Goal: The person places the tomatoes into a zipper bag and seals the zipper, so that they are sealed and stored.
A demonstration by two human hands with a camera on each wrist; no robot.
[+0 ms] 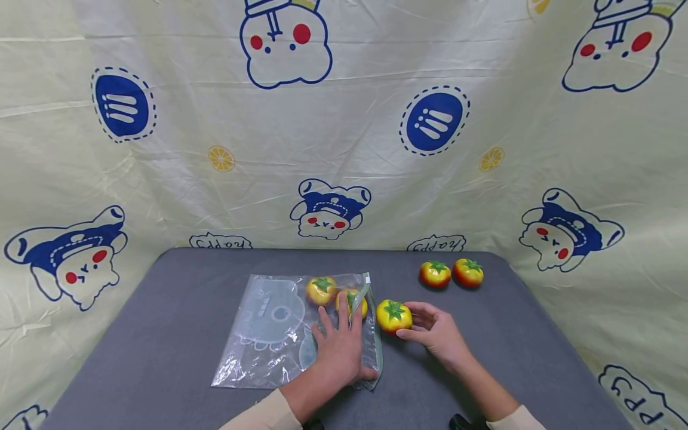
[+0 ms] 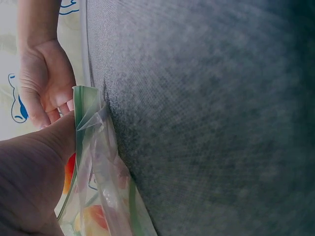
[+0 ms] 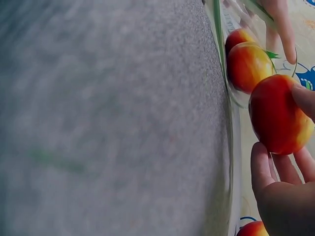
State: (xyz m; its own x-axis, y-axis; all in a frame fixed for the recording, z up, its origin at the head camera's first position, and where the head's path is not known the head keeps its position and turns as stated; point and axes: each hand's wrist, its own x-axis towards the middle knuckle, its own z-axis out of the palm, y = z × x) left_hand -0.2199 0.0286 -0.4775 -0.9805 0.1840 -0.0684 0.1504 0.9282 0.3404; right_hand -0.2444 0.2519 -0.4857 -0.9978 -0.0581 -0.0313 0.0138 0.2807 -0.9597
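Note:
My right hand [image 1: 441, 337] grips a yellow-and-red tomato [image 1: 394, 316] with a green leafy top, thumb on one side and fingers on the other. That tomato is just to the right of the mouth of a clear zip bag [image 1: 258, 364], which lies flat with its green-edged opening facing right. My left hand [image 1: 341, 352] spreads its straight fingers across the mouth, its thumb at the near part of the green edge [image 2: 78, 113]. Inside the bag are two more tomatoes, one tomato [image 1: 321, 291] deeper in and another tomato [image 3: 248, 66] near the opening, partly behind my left fingers in the head view.
Two tomatoes, one on the left [image 1: 435, 275] and one on the right [image 1: 468, 273], stand side by side at the table's back right. The grey table [image 1: 161, 334] meets a printed cloth backdrop [image 1: 177, 107] behind and at both sides.

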